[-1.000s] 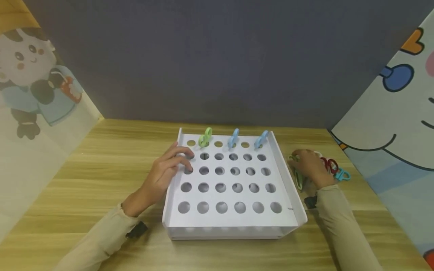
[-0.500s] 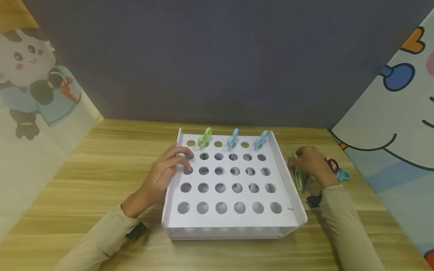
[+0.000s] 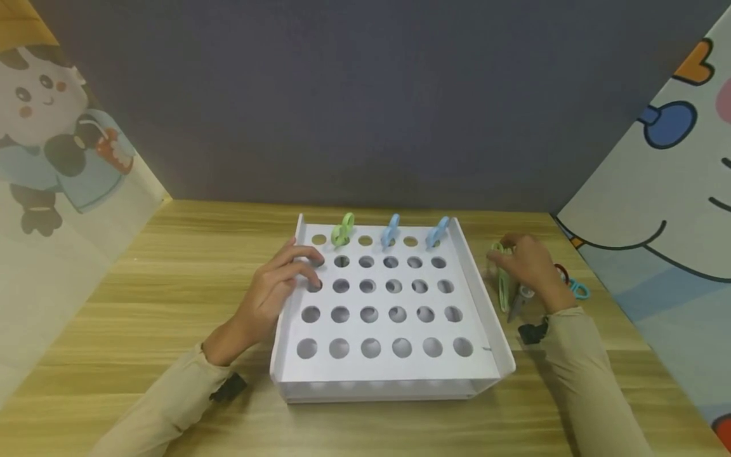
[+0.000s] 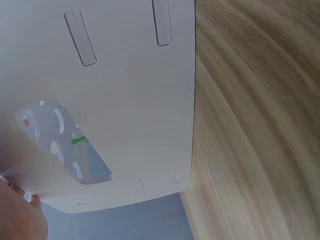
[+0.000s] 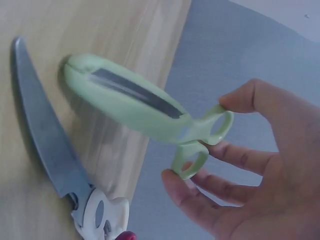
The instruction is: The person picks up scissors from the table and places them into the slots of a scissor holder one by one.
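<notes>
My right hand (image 3: 532,265) pinches the handle rings of light-green scissors (image 5: 117,107), thumb at one ring and fingers at the other. A slotted green cover encloses their blades, its far end close over the wood. My left hand (image 3: 265,298) grips the left wall of a white rack (image 3: 382,370) with rows of round holes; two fingertips lie at the holes and others are outside the wall. In the rack's back row stand green scissors (image 3: 342,230), blue scissors (image 3: 391,231) and a second blue pair (image 3: 437,233). White-handled scissors (image 5: 47,145) with bare blades lie beside my right hand.
Red-handled scissors (image 3: 562,273) and turquoise-handled scissors (image 3: 579,290) lie right of my right hand, partly hidden by it. The wooden table (image 3: 188,273) meets a dark grey panel (image 3: 365,114) at the back. Walls with cartoon pictures stand on both sides.
My right hand has shifted slightly right and up in the head view, and the green scissors' handles have moved up with it. More of the white-handled scissors shows. The left hand stays put.
</notes>
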Motion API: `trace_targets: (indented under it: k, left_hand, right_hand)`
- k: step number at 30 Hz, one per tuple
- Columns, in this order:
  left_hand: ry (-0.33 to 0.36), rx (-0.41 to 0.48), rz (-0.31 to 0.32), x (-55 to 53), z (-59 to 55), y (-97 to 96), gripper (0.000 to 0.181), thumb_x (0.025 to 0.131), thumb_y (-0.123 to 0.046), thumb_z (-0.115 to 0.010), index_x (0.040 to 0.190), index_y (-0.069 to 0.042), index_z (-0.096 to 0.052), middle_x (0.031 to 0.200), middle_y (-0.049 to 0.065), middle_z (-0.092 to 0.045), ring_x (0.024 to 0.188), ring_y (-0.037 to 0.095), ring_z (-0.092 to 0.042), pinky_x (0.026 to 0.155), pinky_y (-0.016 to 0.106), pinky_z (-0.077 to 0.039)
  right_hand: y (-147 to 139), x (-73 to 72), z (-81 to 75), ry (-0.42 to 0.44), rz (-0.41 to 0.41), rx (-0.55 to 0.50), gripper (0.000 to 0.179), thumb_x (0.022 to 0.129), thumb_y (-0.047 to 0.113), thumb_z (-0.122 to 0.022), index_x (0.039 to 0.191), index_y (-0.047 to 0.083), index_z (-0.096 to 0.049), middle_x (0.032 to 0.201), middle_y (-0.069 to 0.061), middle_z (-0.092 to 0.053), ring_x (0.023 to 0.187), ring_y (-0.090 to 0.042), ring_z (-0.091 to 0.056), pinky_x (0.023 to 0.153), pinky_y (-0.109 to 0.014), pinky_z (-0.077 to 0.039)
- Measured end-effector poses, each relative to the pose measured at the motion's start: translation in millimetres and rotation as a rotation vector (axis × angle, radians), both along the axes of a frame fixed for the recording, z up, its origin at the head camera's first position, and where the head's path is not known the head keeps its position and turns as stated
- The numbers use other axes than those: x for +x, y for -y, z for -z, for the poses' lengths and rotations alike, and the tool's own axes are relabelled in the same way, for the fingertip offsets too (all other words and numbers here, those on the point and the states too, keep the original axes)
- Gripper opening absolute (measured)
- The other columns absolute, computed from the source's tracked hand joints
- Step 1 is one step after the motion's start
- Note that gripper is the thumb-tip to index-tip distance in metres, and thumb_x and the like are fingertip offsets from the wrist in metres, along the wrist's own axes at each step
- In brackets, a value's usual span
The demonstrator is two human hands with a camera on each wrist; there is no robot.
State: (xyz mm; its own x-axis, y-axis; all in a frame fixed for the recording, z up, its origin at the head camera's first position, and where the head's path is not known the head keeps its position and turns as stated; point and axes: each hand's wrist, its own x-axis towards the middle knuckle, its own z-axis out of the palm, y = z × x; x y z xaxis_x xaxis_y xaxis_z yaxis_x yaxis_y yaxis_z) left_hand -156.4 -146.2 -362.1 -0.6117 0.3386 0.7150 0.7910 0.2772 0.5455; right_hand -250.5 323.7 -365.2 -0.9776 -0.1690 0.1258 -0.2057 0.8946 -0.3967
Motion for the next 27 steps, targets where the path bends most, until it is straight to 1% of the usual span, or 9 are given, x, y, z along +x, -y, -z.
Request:
trace_targets:
  k: [3, 8, 12, 14, 20, 23, 27]
  left_hand:
    - [0.001, 0.003, 0.002, -0.4, 0.6, -0.1, 0.035, 0.078, 0.007, -0.034, 0.084, -0.007, -0.066, 0.115, 0.014, -0.063, 0.121, 0.03, -0.054, 0.122, 0.053, -0.016]
    - [0.001, 0.006, 0.006, -0.3, 0.1, -0.3, 0.035, 0.078, 0.007, -0.034, 0.084, -0.007, -0.066, 0.115, 0.015, -0.063, 0.121, 0.03, -0.053, 0.123, 0.053, -0.016]
    - [0.008, 0.007, 0.006, 0.1, -1.0, -0.3, 0.035, 0.079, 0.007, -0.034, 0.084, -0.007, -0.066, 0.115, 0.015, -0.063, 0.121, 0.029, -0.054, 0.123, 0.051, -0.016]
    - [0.011, 0.007, 0.004, 0.4, -1.4, -0.1, 0.035, 0.079, 0.007, -0.034, 0.084, -0.007, -0.066, 0.115, 0.015, -0.063, 0.121, 0.029, -0.054, 0.123, 0.051, -0.015]
    - [0.003, 0.007, 0.001, 0.5, -1.5, 0.0, 0.035, 0.079, 0.007, -0.034, 0.084, -0.007, -0.066, 0.115, 0.016, -0.063, 0.121, 0.029, -0.054, 0.122, 0.054, -0.016]
    - [0.003, 0.005, 0.0, 0.5, -1.6, 0.0, 0.035, 0.079, 0.007, -0.034, 0.084, -0.007, -0.066, 0.115, 0.016, -0.063, 0.121, 0.03, -0.054, 0.122, 0.054, -0.016]
    - [0.008, 0.005, 0.0, 0.7, -1.7, 0.1, 0.035, 0.079, 0.007, -0.034, 0.083, -0.008, -0.066, 0.115, 0.016, -0.063, 0.121, 0.029, -0.054, 0.122, 0.054, -0.016]
  right_hand:
    - [1.5, 1.6, -2.8, -0.031, 0.005, -0.031, 0.053, 0.094, 0.032, -0.062, 0.12, -0.014, -0.058, 0.118, -0.037, -0.059, 0.106, -0.054, -0.057, 0.086, -0.065, -0.048]
    - [3.3, 4.4, -8.5, -0.072, 0.011, -0.076, 0.048, 0.094, 0.033, -0.061, 0.12, -0.008, -0.059, 0.112, -0.034, -0.062, 0.098, -0.049, -0.061, 0.079, -0.061, -0.05]
    - [5.3, 5.3, -12.1, -0.115, 0.0, -0.092, 0.047, 0.093, 0.033, -0.062, 0.12, -0.005, -0.06, 0.108, -0.033, -0.065, 0.094, -0.046, -0.064, 0.076, -0.06, -0.051]
    - [6.9, 4.9, -13.2, -0.147, -0.006, -0.096, 0.044, 0.092, 0.032, -0.063, 0.118, -0.004, -0.062, 0.105, -0.032, -0.066, 0.091, -0.046, -0.065, 0.075, -0.06, -0.052]
    - [10.0, 6.6, -17.5, -0.202, -0.012, -0.122, 0.041, 0.088, 0.027, -0.068, 0.115, -0.004, -0.064, 0.105, -0.032, -0.067, 0.089, -0.048, -0.067, 0.074, -0.061, -0.054]
    - [11.8, 7.9, -21.0, -0.23, -0.018, -0.144, 0.038, 0.085, 0.023, -0.07, 0.111, -0.005, -0.066, 0.102, -0.031, -0.067, 0.087, -0.049, -0.068, 0.073, -0.06, -0.056]
    - [15.1, 10.1, -27.7, -0.233, -0.012, -0.168, 0.034, 0.082, 0.019, -0.072, 0.107, -0.004, -0.067, 0.1, -0.029, -0.068, 0.087, -0.05, -0.069, 0.069, -0.056, -0.059]
